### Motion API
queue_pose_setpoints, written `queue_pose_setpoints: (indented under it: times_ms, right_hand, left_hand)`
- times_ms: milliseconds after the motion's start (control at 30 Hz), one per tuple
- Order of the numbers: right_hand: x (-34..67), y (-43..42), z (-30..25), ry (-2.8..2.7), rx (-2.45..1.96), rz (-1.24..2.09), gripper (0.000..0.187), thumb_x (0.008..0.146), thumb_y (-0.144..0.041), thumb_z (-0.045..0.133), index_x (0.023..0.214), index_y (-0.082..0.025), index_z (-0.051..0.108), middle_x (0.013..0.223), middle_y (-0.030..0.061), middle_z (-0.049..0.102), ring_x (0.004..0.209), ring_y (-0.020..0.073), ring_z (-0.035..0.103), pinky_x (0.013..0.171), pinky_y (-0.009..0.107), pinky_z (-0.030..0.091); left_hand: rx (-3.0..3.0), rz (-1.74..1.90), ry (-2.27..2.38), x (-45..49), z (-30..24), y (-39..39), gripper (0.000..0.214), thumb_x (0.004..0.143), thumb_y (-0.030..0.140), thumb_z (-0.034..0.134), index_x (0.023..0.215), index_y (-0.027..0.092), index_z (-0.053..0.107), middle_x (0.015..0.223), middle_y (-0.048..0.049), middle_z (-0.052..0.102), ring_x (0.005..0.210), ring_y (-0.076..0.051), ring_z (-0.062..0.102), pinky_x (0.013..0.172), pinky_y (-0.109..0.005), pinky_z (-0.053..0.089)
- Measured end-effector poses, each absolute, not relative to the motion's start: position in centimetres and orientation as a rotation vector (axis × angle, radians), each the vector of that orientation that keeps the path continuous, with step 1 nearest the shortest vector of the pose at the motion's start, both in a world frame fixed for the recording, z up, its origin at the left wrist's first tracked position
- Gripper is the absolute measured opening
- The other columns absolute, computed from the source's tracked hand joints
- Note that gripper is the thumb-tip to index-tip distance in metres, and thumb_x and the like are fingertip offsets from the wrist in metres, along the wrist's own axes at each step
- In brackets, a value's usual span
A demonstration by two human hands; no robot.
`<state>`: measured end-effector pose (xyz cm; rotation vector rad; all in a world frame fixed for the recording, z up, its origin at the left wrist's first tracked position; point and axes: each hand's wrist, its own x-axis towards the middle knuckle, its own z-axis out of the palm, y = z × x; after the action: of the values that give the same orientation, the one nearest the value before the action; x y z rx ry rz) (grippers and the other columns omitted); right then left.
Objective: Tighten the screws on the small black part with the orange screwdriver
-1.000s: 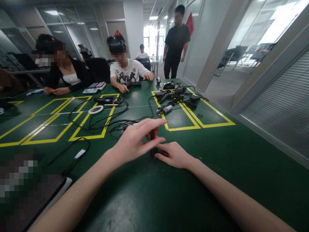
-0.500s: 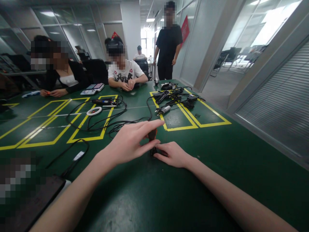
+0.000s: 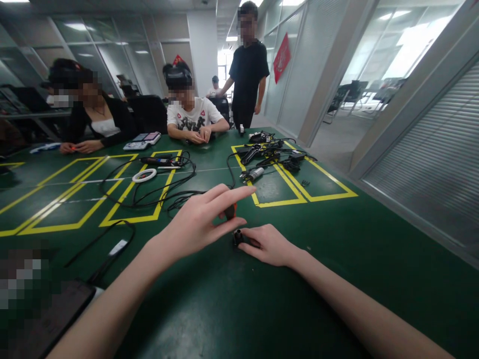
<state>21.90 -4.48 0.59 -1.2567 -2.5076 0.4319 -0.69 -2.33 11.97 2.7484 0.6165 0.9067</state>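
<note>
My left hand is closed on a short dark piece with an orange edge, held between thumb and fingers above the table. The index finger stretches out past it, and the hand hides much of the piece. Just below, a small black cylindrical part stands on the green table, its top end looking hollow. My right hand grips this part from the right with thumb and fingertips. A narrow gap separates the two pieces.
Black cables and a white ring lie ahead on the left. Beyond my hands are a grey-tipped plug and tangled black leads inside yellow tape. Two people sit across the table; another person stands behind.
My left hand has shifted slightly left with the orange-edged piece, away from the black part, whose top now shows. My right hand keeps its grip. The standing person has moved left.
</note>
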Motion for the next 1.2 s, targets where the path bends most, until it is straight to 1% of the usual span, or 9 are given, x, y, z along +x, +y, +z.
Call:
queue_pose_setpoints:
  times_ms: [100, 233, 367, 433, 567, 733, 833, 1033, 1200]
  right_hand:
    - [21.88, -4.47, 0.73, -2.508, -1.263, 0.429, 0.026, 0.102, -0.038, 0.055, 0.108, -0.018, 0.070, 0.075, 0.0032, 0.072, 0.067, 0.0181, 0.065, 0.061, 0.028, 0.032]
    - [21.90, -4.38, 0.71, -2.511, -1.253, 0.433, 0.024, 0.102, -0.037, 0.056, 0.108, -0.018, 0.070, 0.075, 0.0030, 0.072, 0.068, 0.0181, 0.065, 0.062, 0.027, 0.032]
    - [21.94, -4.33, 0.53, -2.503, -1.253, 0.431, 0.025, 0.102, -0.038, 0.055, 0.109, -0.018, 0.069, 0.075, 0.0030, 0.072, 0.067, 0.0180, 0.065, 0.063, 0.027, 0.032]
    - [21.93, -4.35, 0.48, -2.502, -1.247, 0.436, 0.026, 0.102, -0.038, 0.055, 0.109, -0.018, 0.069, 0.076, 0.0032, 0.072, 0.067, 0.0179, 0.065, 0.063, 0.027, 0.032]
    - [21.90, -4.38, 0.48, -2.494, -1.234, 0.447, 0.024, 0.101, -0.037, 0.055, 0.108, -0.018, 0.069, 0.076, 0.0033, 0.072, 0.066, 0.0180, 0.064, 0.062, 0.027, 0.032]
    - [21.99, -4.41, 0.38, -2.498, -1.225, 0.454, 0.023, 0.102, -0.037, 0.055, 0.104, -0.019, 0.068, 0.072, 0.0020, 0.070, 0.066, 0.0177, 0.064, 0.061, 0.028, 0.032]
    - [22.03, -4.46, 0.34, -2.495, -1.232, 0.451, 0.023, 0.101, -0.037, 0.055, 0.103, -0.019, 0.068, 0.072, 0.0019, 0.069, 0.065, 0.0178, 0.064, 0.061, 0.028, 0.032]
    - [21.97, -4.52, 0.56, -2.487, -1.243, 0.460, 0.022, 0.101, -0.037, 0.056, 0.104, -0.019, 0.069, 0.073, 0.0024, 0.070, 0.064, 0.0176, 0.063, 0.061, 0.027, 0.032]
    - [21.85, -4.52, 0.65, -2.495, -1.232, 0.474, 0.023, 0.101, -0.036, 0.056, 0.105, -0.018, 0.070, 0.072, 0.0023, 0.070, 0.063, 0.0176, 0.062, 0.060, 0.027, 0.031]
  left_hand:
    - [2.749, 0.901, 0.627, -0.59, 12.01, -2.31, 0.047, 0.097, 0.026, 0.063, 0.143, 0.020, 0.055, 0.097, -0.0046, 0.068, 0.080, -0.016, 0.064, 0.075, -0.026, 0.053]
    - [2.647, 0.901, 0.514, -0.53, 12.24, -2.61, 0.070, 0.093, 0.011, 0.056, 0.158, 0.025, 0.037, 0.121, -0.0081, 0.068, 0.093, -0.016, 0.066, 0.087, -0.028, 0.055]
    - [2.664, 0.910, 0.513, -0.35, 12.15, -2.63, 0.066, 0.097, 0.014, 0.057, 0.159, 0.029, 0.037, 0.134, -0.0102, 0.065, 0.107, -0.019, 0.066, 0.094, -0.031, 0.055]
    - [2.712, 0.926, 0.541, -0.22, 12.00, -2.57, 0.057, 0.099, 0.019, 0.060, 0.154, 0.026, 0.045, 0.126, -0.0098, 0.067, 0.104, -0.019, 0.066, 0.091, -0.030, 0.055]
    - [2.765, 0.935, 0.572, -0.06, 11.90, -2.71, 0.048, 0.098, 0.022, 0.061, 0.145, 0.021, 0.053, 0.097, -0.0044, 0.067, 0.081, -0.015, 0.063, 0.074, -0.026, 0.052]
    - [2.646, 0.896, 0.508, -0.31, 12.20, -3.06, 0.073, 0.092, 0.007, 0.054, 0.159, 0.028, 0.035, 0.118, -0.0064, 0.066, 0.090, -0.014, 0.064, 0.085, -0.026, 0.054]
    - [2.645, 0.881, 0.532, -0.43, 12.08, -2.97, 0.069, 0.096, 0.010, 0.055, 0.159, 0.030, 0.034, 0.123, -0.0075, 0.066, 0.093, -0.015, 0.064, 0.086, -0.028, 0.055]
    - [2.693, 0.945, 0.604, -0.07, 11.44, -2.76, 0.055, 0.097, 0.020, 0.061, 0.150, 0.024, 0.047, 0.115, -0.0080, 0.068, 0.085, -0.016, 0.064, 0.079, -0.028, 0.055]
    - [2.637, 0.926, 0.525, -0.01, 11.68, -2.93, 0.076, 0.091, 0.007, 0.055, 0.160, 0.027, 0.033, 0.125, -0.0086, 0.065, 0.094, -0.016, 0.064, 0.085, -0.027, 0.055]
